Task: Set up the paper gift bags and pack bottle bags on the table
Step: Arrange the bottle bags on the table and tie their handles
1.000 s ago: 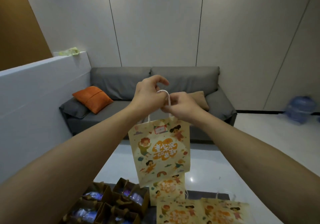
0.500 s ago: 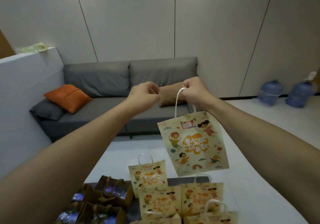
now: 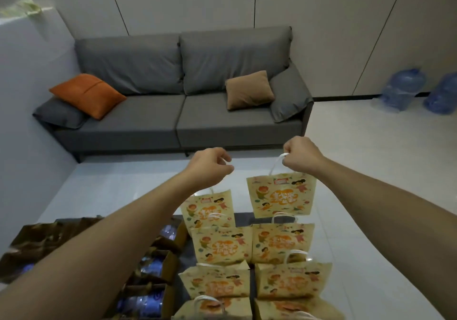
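My right hand grips the white handle of a cream paper gift bag printed with cartoon children and orange lettering; the bag hangs at the far end of the right row. My left hand hovers beside it, fingers loosely curled, holding nothing. Below stand several identical gift bags upright in two rows on the dark table. To their left, brown bottle bags hold clear water bottles.
A grey sofa with an orange cushion and a tan cushion faces me across the pale floor. Two blue water jugs stand by the right wall. A white partition runs along the left.
My left hand let go of the handle. My right hand carried the bag to the right and down, to the far end of the right row. The view tilted downward.
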{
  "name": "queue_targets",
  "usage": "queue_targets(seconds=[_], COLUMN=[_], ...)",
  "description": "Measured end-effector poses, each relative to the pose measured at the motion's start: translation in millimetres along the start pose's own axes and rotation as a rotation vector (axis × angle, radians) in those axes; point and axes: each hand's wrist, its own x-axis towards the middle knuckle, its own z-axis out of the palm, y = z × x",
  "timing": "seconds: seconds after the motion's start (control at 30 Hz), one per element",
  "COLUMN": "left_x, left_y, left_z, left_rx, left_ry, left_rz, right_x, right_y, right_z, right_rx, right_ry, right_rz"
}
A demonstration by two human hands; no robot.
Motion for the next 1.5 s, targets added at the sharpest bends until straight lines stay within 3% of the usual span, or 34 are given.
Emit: queue_targets(seconds=[0.23, 0.57, 0.8, 1.03, 1.2, 1.3, 1.43, 1.5], left_x=[-2.7, -12.5, -15.3, -24.8, -38.0, -42.9, -49.7, -51.4], left_y=[-33.6, -67.1, -72.7, -68.5, -67.0, -63.9, -60.6, -61.6], left_z=[49.3, 91.8, 123.7, 174.4, 207.6, 228.6, 261.6, 275.8], left_rx=[0.029, 0.152, 0.170, 0.168, 0.184, 0.224, 0.312, 0.341], left_ry=[-0.064, -0.115, -0.168, -0.258, -0.354, -0.401, -0.476, -0.514], left_rz=[-0.084, -0.173, -0.181, -0.189, -0.171, -0.145, -0.098, -0.080], right_x=[6.9, 5.4, -3.0, -65.2, -125.1, -149.8, -162.6, -162.6], right_y=[37.3, 71.5, 83.1, 129.3, 167.3, 179.0, 201.1, 210.0], right_z=[79.4, 129.2, 137.9, 138.6, 148.3, 156.1, 180.2, 190.7], right_rx=[-0.048, -0.001, 0.064, 0.339, 0.400, 0.408, 0.117, 0.093], right_ry=[-0.162, -0.228, -0.192, 0.162, -0.056, -0.154, -0.369, -0.371], right_rz=[0.021, 0.040, -0.047, 0.141, 0.301, 0.268, 0.091, 0.130])
